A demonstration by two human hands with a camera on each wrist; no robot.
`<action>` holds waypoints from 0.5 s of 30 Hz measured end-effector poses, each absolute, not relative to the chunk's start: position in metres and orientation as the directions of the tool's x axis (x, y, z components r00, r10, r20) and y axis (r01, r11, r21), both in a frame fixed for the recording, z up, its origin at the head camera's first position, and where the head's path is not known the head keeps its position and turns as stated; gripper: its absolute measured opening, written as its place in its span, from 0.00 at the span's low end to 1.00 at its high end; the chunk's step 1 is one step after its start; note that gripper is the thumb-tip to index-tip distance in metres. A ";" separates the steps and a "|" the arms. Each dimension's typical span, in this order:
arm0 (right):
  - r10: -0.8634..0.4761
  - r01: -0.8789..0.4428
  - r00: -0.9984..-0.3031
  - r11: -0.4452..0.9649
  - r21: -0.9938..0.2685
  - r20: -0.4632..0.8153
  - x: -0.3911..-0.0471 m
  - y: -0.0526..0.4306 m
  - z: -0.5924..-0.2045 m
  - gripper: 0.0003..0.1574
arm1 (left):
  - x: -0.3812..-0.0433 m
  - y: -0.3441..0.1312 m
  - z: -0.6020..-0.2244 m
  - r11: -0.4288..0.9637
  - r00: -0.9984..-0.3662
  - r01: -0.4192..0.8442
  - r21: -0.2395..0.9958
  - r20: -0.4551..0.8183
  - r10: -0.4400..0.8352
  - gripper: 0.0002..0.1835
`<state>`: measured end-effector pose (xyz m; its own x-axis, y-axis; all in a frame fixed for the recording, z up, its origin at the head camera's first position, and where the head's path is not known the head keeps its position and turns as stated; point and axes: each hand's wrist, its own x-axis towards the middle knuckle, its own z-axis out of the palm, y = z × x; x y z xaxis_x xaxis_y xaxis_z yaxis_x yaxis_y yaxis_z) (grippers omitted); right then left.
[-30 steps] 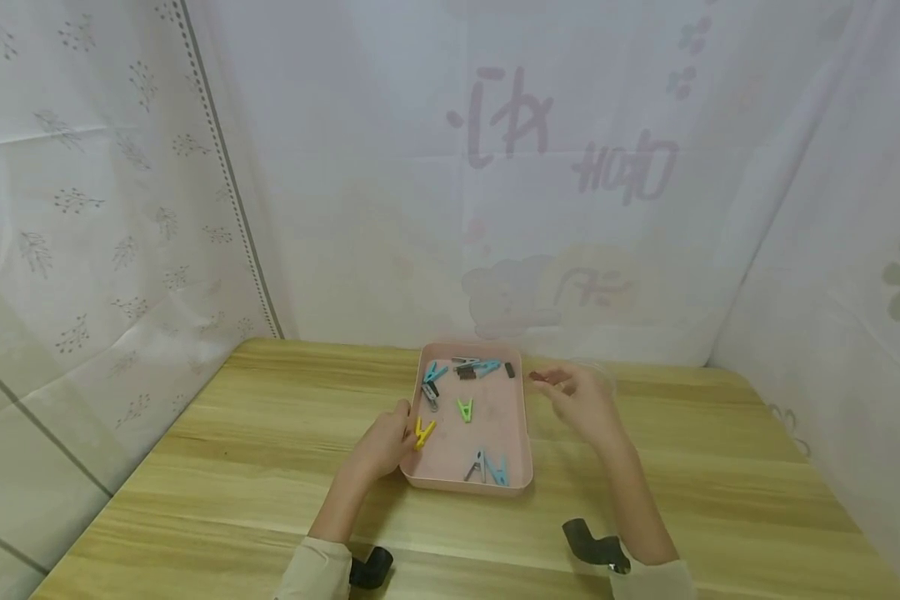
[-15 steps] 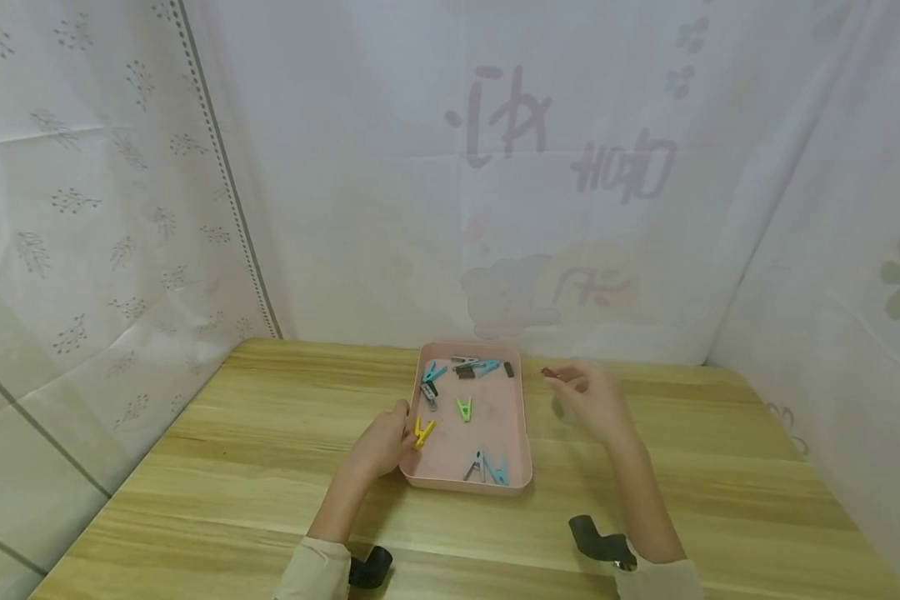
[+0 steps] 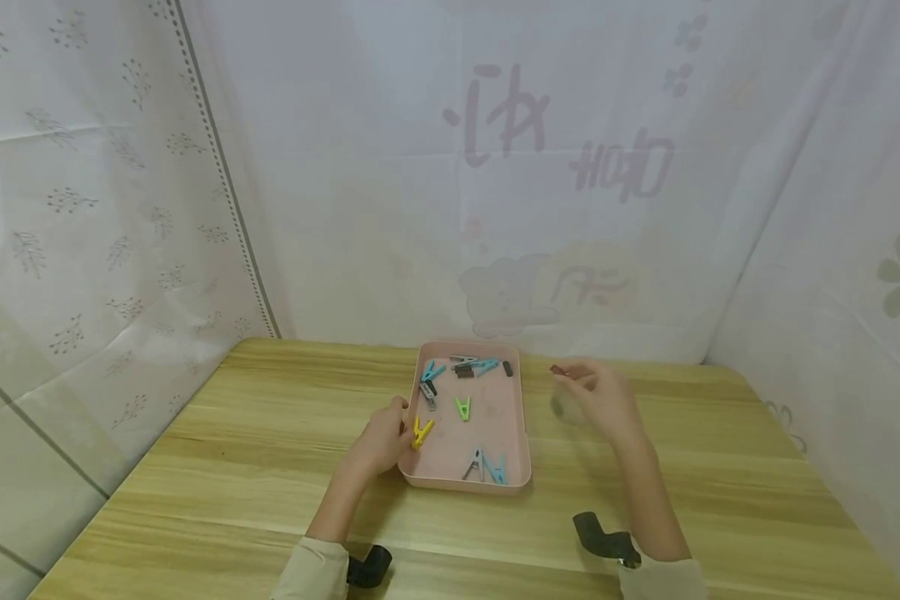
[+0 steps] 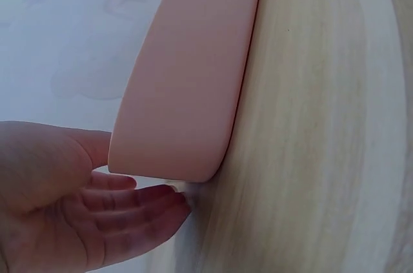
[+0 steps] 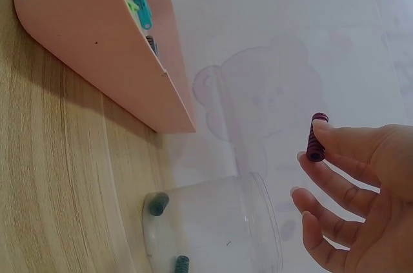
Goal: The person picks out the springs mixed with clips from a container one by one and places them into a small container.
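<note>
My right hand (image 3: 606, 400) pinches a small dark red coil spring (image 5: 316, 137) between thumb and forefinger, the other fingers loosely bent. It is raised right of the pink tray (image 3: 491, 425). Below it stands a clear round container (image 5: 213, 215) with dark green springs (image 5: 158, 204) inside. My left hand (image 3: 381, 440) grips the tray's left wall, thumb over the rim and fingers outside. Beside that thumb lies a yellow clothespin (image 3: 422, 434). Also in the tray are a lime green clothespin (image 3: 463, 409), light blue and grey clothespins, and dark springs (image 3: 465, 373).
A wood-grain table (image 3: 232, 467) carries the tray and container. Pale printed curtains (image 3: 375, 208) rise behind and at both sides. A small black piece (image 3: 507, 368) lies near the tray's right wall. Black camera mounts (image 3: 606, 542) sit at both wrists.
My right hand has moved a little right, away from the tray, with the dark red spring, and more of the clear container shows. The left hand stays on the tray.
</note>
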<state>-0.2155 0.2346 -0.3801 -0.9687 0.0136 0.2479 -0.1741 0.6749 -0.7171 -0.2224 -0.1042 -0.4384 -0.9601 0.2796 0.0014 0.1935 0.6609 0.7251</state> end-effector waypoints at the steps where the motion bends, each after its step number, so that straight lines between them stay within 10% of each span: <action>1: 0.014 -0.174 -0.969 0.674 -0.717 0.248 -0.215 0.235 -0.380 0.21 | -0.223 -0.104 -0.438 0.656 -0.961 0.189 0.731 -0.001 0.278 0.23; 15: 0.043 -0.154 -0.968 0.682 -0.715 0.249 -0.214 0.247 -0.379 0.20 | -0.221 -0.104 -0.431 0.618 -0.962 0.181 0.765 0.008 0.271 0.24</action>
